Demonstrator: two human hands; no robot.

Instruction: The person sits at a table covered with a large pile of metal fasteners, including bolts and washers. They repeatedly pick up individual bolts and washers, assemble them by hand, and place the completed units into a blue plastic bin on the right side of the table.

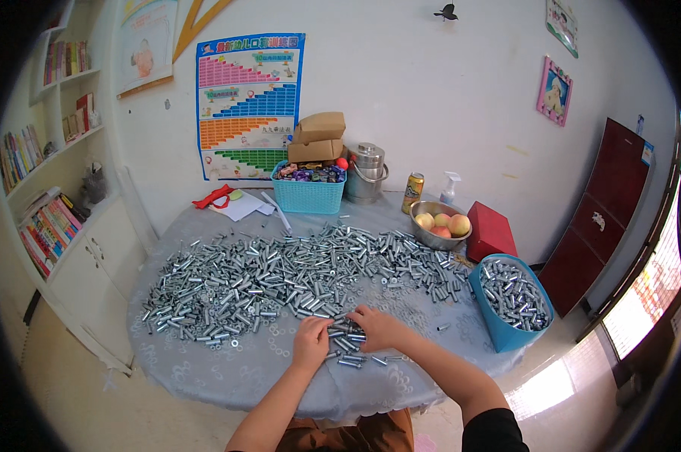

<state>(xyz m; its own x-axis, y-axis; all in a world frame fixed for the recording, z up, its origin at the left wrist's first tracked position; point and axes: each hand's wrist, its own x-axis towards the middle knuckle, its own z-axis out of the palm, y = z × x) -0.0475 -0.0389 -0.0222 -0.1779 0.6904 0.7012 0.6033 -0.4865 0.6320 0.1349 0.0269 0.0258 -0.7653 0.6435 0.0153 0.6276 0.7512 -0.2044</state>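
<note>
A wide heap of silvery metal bolts and tube-like sleeves [257, 271] covers the middle of the table, with small washers among them. At its near edge my left hand [312, 343] is closed, thumb and fingers bent toward the metal pieces. Facing it a short way to the right, my right hand [375, 329] curls its fingers over the same spot. Whatever the fingertips pinch is too small to make out. Between and just below the hands lies a small group of bolts with sleeves [348, 345], a few of them nearer the table's front edge.
A blue bin [506, 331] full of similar metal parts stands at the table's right edge. Behind the heap are a turquoise basket [309, 197] of wrapped items, a metal pail [367, 173], a can [413, 193], a steel bowl [433, 239] of peaches and a red box [492, 232].
</note>
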